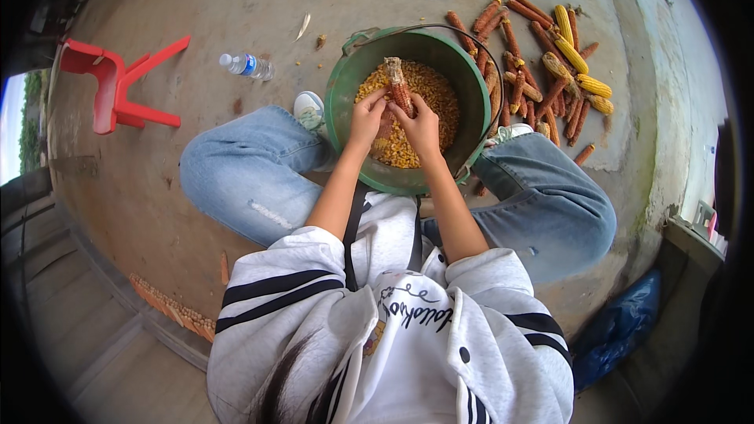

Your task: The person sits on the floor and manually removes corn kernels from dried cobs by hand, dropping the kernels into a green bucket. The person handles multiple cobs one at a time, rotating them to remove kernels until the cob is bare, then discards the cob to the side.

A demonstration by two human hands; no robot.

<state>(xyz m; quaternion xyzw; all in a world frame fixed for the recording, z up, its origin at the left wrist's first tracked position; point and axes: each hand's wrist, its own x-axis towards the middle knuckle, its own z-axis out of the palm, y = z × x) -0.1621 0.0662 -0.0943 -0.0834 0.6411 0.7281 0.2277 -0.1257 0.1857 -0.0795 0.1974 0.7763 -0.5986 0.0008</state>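
Note:
Over the green bucket between my legs, both hands are closed around a mostly bare, dark red corn cob. Its pale end points away from me, tilted up. My left hand pinches it from the left side. My right hand grips it from the right, thumb against the cob. Below my left fingers shows a reddish, cob-like patch; whether it is a second cob I cannot tell. Loose yellow and orange corn kernels cover the bucket's bottom, under my hands.
Right of the bucket lies a heap of bare red cobs, with several yellow ears on it. The bucket's wire handle rests along its right side. At left are a water bottle and a red plastic chair.

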